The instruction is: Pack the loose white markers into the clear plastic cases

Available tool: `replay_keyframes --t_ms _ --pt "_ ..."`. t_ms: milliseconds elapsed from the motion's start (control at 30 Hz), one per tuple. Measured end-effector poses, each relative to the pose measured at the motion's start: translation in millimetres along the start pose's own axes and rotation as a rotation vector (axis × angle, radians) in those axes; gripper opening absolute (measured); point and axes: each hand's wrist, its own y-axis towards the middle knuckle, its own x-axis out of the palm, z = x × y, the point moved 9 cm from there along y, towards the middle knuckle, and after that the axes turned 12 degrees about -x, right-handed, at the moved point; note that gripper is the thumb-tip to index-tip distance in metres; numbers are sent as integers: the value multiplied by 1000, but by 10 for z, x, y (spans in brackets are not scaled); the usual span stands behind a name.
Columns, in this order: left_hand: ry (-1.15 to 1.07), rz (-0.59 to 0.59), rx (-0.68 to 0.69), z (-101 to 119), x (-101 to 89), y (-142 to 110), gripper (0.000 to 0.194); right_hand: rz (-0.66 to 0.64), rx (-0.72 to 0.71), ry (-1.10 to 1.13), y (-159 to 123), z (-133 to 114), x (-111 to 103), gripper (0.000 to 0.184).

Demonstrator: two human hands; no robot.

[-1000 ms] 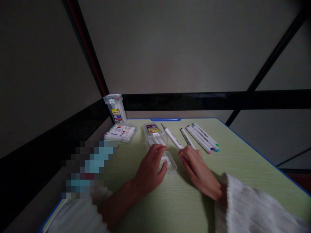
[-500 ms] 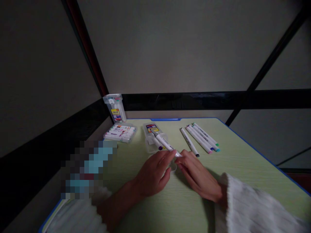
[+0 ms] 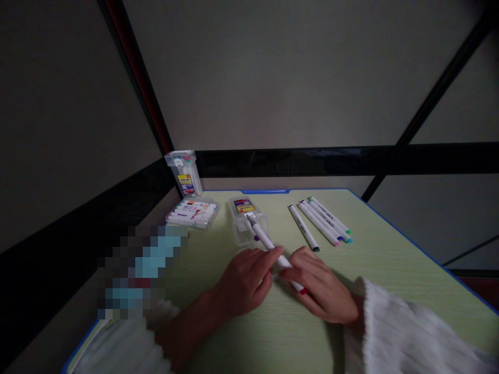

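My left hand [image 3: 244, 278] and my right hand [image 3: 322, 285] both hold one white marker [image 3: 265, 240] over the table's middle. Its bare grey tip end points up and left, and a red end shows under my right fingers. My left thumb and forefinger pinch the barrel midway, while my right fingers close round the lower part. Just beyond the hands lies a clear plastic case [image 3: 238, 236], with a purple-ended marker [image 3: 256, 238] in or on it, partly hidden. The case's near part is covered by my left hand.
Right of the case lie a black-ended marker [image 3: 304, 228] and several others with pink, blue and green ends [image 3: 325, 223]. At the back left, a filled marker case [image 3: 189, 174] stands upright behind a flat pack of markers [image 3: 195, 213]. The table [image 3: 374, 249] has a blue edge.
The held marker has slid down and right and tilts more steeply, so its red end now shows. My right fingers have shifted along it. The loose markers have not moved.
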Motion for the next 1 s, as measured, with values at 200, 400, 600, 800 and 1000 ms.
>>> replay_keyframes --t_ms 200,400,600,800,1000 --pt "0 -16 4 -1 20 -6 40 -13 -31 -3 14 -28 -3 19" --pt "-1 -15 1 6 10 4 38 -6 -45 -30 26 -43 -14 20" --pt "-19 11 31 24 -16 -4 39 11 -68 -44 34 -63 -31 21" --pt "-31 20 53 30 -21 -20 38 20 -79 11 22 -63 -30 22" --pt "-41 6 69 27 -9 -28 40 46 -92 17 33 -84 -50 24"
